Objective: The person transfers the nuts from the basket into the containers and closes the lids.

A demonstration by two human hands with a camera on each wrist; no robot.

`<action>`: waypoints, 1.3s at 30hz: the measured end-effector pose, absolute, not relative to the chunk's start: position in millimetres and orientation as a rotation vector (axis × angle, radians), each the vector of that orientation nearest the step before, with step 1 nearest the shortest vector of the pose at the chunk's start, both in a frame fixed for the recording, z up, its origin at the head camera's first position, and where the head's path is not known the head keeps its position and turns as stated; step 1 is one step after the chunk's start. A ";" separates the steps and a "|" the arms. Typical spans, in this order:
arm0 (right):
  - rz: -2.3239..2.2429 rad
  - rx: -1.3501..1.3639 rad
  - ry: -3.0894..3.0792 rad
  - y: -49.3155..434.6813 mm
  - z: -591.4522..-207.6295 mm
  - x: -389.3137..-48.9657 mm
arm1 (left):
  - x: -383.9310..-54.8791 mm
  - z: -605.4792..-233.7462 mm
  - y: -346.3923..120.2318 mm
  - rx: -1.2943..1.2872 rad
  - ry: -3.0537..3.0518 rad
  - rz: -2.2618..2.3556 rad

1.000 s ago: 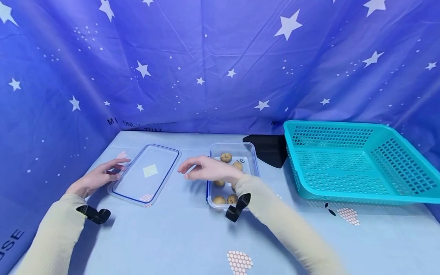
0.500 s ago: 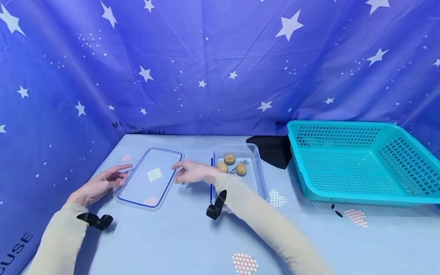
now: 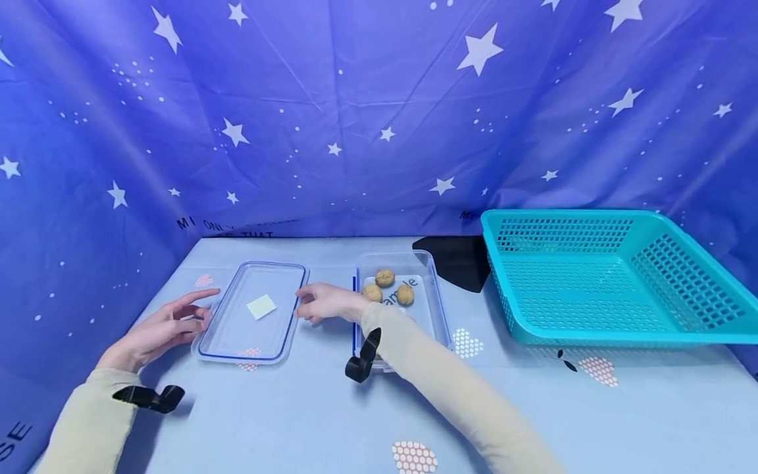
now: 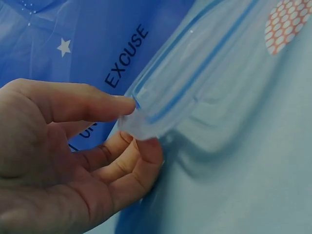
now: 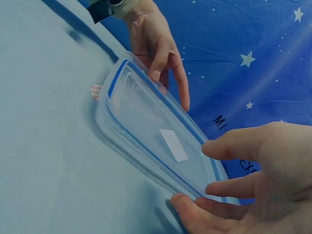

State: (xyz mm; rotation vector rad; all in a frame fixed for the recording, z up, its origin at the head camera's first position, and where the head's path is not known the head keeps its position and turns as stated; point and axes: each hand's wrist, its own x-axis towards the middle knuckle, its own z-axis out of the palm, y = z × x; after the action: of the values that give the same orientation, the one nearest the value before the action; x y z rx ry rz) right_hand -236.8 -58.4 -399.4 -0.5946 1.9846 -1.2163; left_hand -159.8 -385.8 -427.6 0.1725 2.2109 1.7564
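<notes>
A clear plastic lid [image 3: 237,337] with a blue seal and a small pale sticker [image 3: 261,307] lies between both hands. My left hand [image 3: 158,332] pinches its left edge, thumb above and fingertips beneath, as the left wrist view shows. At the opposite edge, my right hand [image 3: 331,303] grips the lid with thumb over and fingers under. Shadow shows beneath the lid [image 5: 146,131] in the right wrist view. Behind the right wrist stands a clear food container [image 3: 441,316] with walnuts [image 3: 385,278] inside; the forearm hides part of it.
A turquoise plastic basket [image 3: 568,339] stands on the right side of the table [image 3: 296,421]. Next to it lies a flat black item [image 3: 456,260]. A blue star-printed curtain [image 3: 355,99] closes off the back and left.
My right hand has moved left from above the container to the lid's right edge and now grips it. My left hand has closed on the left edge.
</notes>
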 end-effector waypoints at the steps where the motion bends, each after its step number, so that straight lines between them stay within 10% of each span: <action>1: -1.227 -0.592 1.989 -58.1 -398.7 -237.0 | -158.7 -427.5 -385.8 0.181 2.203 1.768; 39: -1.876 -0.560 2.143 79.0 -342.9 -231.0 | -184.3 -380.1 -242.7 0.503 1.963 2.123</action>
State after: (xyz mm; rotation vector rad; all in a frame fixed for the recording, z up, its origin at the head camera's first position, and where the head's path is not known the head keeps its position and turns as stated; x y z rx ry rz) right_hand -231.0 79.0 -342.9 -0.5603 2.1432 -1.8764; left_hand -184.3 -242.7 -380.1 0.5026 1.9634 2.1225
